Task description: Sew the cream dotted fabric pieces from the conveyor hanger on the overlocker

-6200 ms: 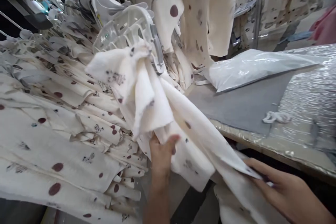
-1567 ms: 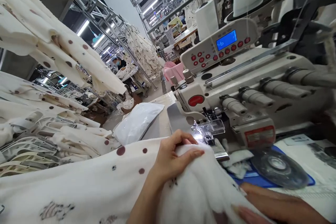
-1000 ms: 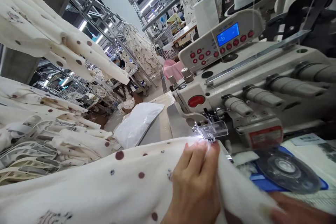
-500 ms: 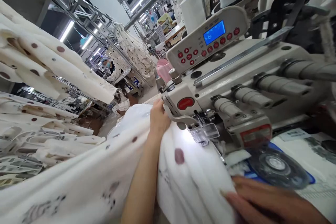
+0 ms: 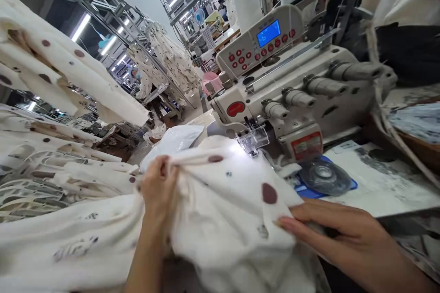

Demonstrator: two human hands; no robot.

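Left hand (image 5: 158,187) has pulled back from beside the sewing machine (image 5: 292,96) and now pinches a fold of the spotted cream fabric (image 5: 223,201), which lies under the presser foot (image 5: 253,139). Right hand (image 5: 338,233) presses flat on the fabric's near edge, fingers open; its wrist is cut off.

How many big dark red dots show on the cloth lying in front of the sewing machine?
2. One dot lies by the right hand; the other sits on the fold beyond the left hand, near the presser foot. Folds may hide more.
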